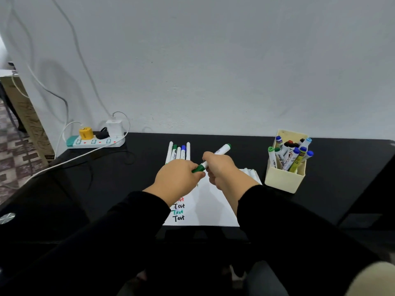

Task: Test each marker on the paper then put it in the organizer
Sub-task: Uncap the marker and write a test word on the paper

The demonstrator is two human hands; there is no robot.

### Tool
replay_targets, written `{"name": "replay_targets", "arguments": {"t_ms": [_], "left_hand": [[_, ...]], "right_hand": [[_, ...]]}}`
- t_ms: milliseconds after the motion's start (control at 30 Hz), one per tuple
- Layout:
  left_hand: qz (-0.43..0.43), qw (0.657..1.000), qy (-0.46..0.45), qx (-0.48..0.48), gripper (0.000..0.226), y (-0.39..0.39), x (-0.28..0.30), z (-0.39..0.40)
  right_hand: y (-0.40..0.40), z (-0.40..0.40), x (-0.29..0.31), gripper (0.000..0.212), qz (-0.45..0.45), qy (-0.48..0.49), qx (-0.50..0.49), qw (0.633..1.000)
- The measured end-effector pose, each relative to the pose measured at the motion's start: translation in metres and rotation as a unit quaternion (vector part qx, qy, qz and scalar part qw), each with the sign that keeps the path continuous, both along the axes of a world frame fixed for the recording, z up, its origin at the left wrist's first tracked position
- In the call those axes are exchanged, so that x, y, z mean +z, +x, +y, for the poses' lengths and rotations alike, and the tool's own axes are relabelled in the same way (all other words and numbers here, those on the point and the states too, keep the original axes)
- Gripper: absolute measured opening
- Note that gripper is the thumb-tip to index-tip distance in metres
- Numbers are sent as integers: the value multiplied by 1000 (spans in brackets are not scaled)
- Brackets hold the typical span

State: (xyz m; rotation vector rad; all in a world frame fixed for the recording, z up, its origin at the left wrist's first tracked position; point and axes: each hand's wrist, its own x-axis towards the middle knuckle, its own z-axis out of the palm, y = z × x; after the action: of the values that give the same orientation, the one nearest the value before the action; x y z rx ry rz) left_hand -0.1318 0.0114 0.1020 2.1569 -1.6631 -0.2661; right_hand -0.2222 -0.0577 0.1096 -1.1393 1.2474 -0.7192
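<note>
Head view: a green marker (213, 155) hung over the paper (205, 208), slanted. The right hand (221, 168) gripped its white barrel; the left hand (178, 177) pinched the green cap. It seemed light, rigid and smooth (best held mid-barrel). The organizer (284, 178) stood to the right.

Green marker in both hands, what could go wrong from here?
1. The left hand grips the cap end while the right hand holds the green marker above the paper; a jerky pull might streak it or the "Test" lines.
2. The organizer looks crowded, so another marker could tip out.
</note>
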Motion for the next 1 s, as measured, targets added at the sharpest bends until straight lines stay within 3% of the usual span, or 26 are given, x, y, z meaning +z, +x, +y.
{"name": "replay_targets", "arguments": {"t_ms": [167,267,333,400,500,567,733,900,1000], "left_hand": [[270,962,26,-4,21,4,8,-4],[355,934,33,4,19,4,12,-2],[308,951,33,19,19,4,12,-4],[166,985,34,29,23,4,12,-4],[-40,999,7,25,26,6,9,7],[-48,998,-9,31,27,15,6,17],[-17,997,23,66,34,31,-1,15],[9,996,-8,86,33,37,-22,9],[44,992,-11,119,37,45,-39,8]], "right_hand": [[-1,-5,5,19,4,-26,42,999],[0,-7,9,19,17,-24,42,999],[7,-10,10,14,34,-12,31,999],[12,-16,9,6,30,6,4,1000],[-6,-38,2,45,60,-29,-34,997],[-23,-56,-4,62,76,-36,-29,996],[-26,-48,-10,27,40,10,-31,999],[-15,-37,-10,13,-10,18,-61,998],[-15,-38,-13,23,-17,9,-67,998]]}}
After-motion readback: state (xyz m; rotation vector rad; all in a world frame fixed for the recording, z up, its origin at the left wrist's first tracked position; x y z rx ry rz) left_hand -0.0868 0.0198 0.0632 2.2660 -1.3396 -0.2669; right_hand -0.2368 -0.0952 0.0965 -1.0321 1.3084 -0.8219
